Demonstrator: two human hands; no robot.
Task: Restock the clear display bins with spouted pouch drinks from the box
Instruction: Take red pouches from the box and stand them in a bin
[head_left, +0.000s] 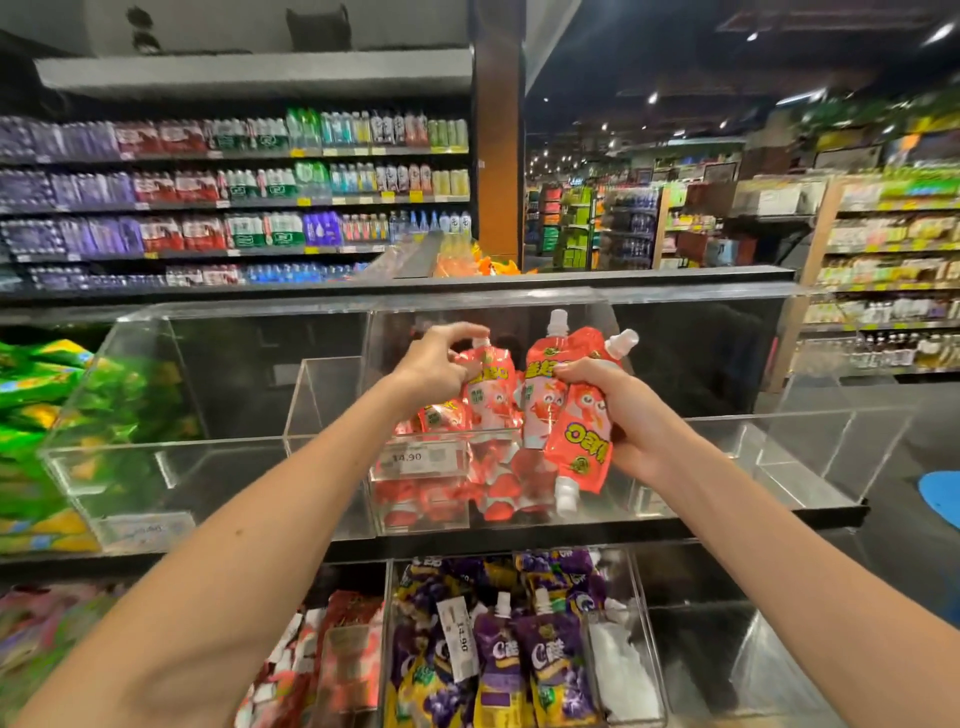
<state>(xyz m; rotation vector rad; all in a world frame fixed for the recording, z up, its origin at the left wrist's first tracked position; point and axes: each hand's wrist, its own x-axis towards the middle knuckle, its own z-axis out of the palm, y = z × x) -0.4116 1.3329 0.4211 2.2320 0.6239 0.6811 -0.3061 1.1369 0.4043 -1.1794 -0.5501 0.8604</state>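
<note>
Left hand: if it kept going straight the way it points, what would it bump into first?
Most likely the red spouted pouch right in front of the left hand, near its white cap. Depth is hard to judge here, so the fingertips may already be touching it.

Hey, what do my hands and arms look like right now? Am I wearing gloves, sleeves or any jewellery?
No gloves: the left hand and right hand are bare. The left forearm and right forearm are uncovered to the frame's edge, so no sleeve shows. No watch or bracelet at either wrist, and no ring on the fingers that are visible.
</note>
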